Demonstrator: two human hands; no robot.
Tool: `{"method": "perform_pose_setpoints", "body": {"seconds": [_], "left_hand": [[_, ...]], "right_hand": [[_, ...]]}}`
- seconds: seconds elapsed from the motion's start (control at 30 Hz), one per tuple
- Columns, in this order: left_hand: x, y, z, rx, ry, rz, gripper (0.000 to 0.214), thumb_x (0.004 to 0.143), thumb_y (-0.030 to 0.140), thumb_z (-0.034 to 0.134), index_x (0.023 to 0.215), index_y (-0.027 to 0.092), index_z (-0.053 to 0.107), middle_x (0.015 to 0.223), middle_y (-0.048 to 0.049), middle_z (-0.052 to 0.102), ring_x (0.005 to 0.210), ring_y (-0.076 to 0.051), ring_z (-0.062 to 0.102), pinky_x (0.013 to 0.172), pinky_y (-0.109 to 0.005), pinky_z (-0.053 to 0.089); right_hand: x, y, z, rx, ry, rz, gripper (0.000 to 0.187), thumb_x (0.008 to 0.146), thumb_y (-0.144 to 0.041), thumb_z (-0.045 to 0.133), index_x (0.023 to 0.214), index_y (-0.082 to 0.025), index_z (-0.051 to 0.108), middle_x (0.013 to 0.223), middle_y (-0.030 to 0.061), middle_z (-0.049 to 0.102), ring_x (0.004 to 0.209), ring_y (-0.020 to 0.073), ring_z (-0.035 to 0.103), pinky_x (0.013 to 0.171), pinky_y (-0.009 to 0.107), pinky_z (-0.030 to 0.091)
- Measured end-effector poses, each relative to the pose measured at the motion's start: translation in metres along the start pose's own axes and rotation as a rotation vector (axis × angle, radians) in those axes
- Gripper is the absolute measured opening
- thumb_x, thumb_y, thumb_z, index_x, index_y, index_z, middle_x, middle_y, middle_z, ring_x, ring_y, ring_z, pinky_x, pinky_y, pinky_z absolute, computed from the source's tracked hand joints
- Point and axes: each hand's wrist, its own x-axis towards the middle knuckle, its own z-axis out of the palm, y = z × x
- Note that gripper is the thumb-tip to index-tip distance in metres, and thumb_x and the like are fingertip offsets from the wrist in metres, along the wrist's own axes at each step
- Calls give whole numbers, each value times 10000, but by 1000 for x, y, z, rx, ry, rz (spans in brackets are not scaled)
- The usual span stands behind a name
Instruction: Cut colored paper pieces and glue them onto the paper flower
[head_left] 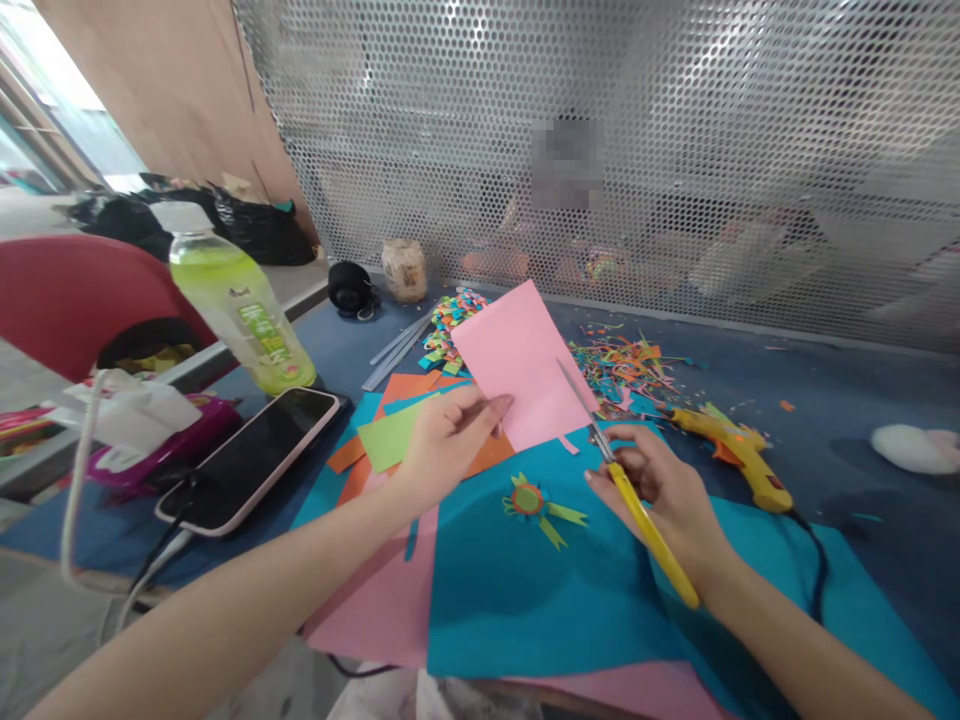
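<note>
My left hand pinches the lower left edge of a pink paper sheet and holds it tilted above the table. My right hand grips yellow-handled scissors; their blades reach up along the sheet's right edge. A thin pink strip hangs just below the sheet. A small paper flower with green leaves lies on a large teal sheet between my hands.
A yellow glue gun lies right of the scissors, its cord trailing. Paper scraps, a phone, a green drink bottle, orange and green sheets and a perforated metal screen surround the work. A person sits behind the screen.
</note>
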Motion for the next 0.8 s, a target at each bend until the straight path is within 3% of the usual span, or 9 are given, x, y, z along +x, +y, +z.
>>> {"method": "perform_pose_setpoints", "body": {"seconds": [0.6,0.8], "left_hand": [[-5,2,1,66,-49,2,281,814,367,535,645,157,614,552,16,503,500,-91,413,450,-213,312],[-6,1,3,67,-83,10,277,814,379,530,662,163,613,600,-2,559,574,-116,490,519,-222,378]], "right_hand": [[0,2,2,16,27,-7,308,735,-323,640,967,-243,453,627,-47,539,542,126,509,508,253,405],[0,1,2,62,11,-8,323,742,-316,636,983,-246,434,687,-29,550,608,137,535,542,256,418]]}}
